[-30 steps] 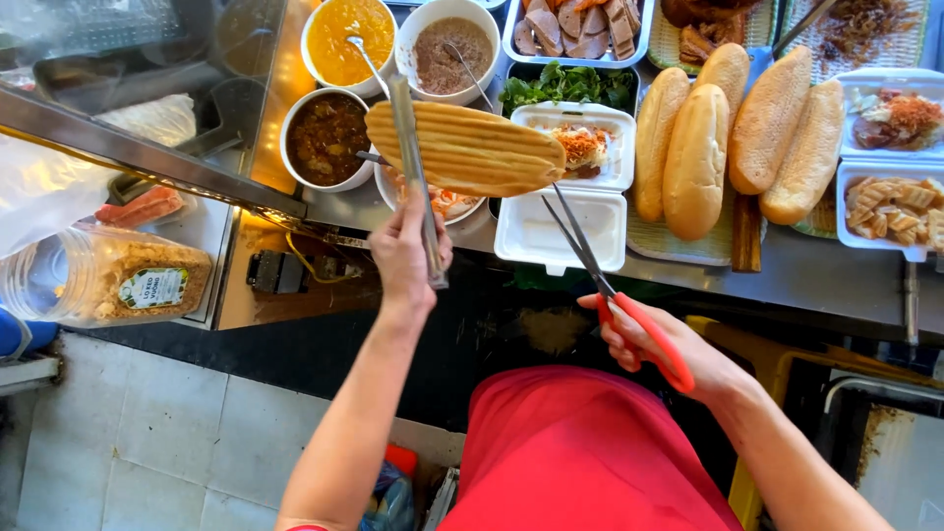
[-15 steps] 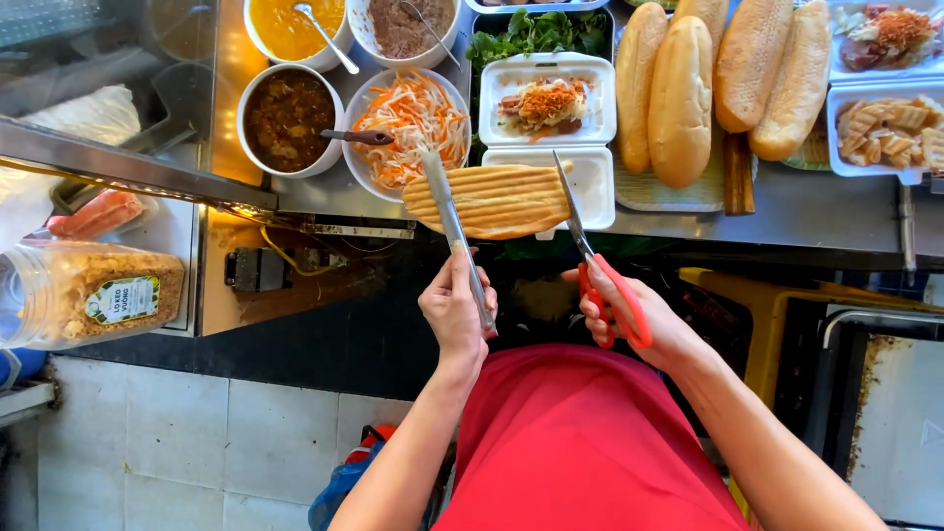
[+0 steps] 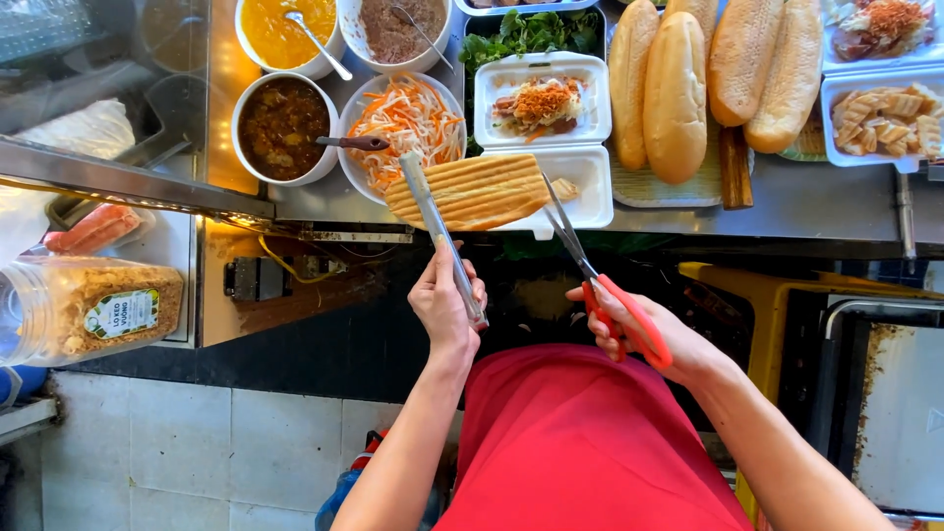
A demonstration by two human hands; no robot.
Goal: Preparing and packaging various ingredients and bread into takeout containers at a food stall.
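Toasted baguette at frame centre, above white foam box, clamped in metal tongs. Scissors open at its right end. For clean slit: hold loaf level, blades along side seam, don't cut through. Left hand clenched on tongs; right hand grasping red scissor handles, blades parted. Pickle bowl just upper left.

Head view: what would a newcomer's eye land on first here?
The flattened, grill-marked baguette at centre, gripped by metal tongs in the left hand while the right hand sets red-handled scissors against its right end. Behind it stands an open white foam box of food, with a bowl of shredded carrot and radish to the left. Plump uncut loaves lie at upper right.
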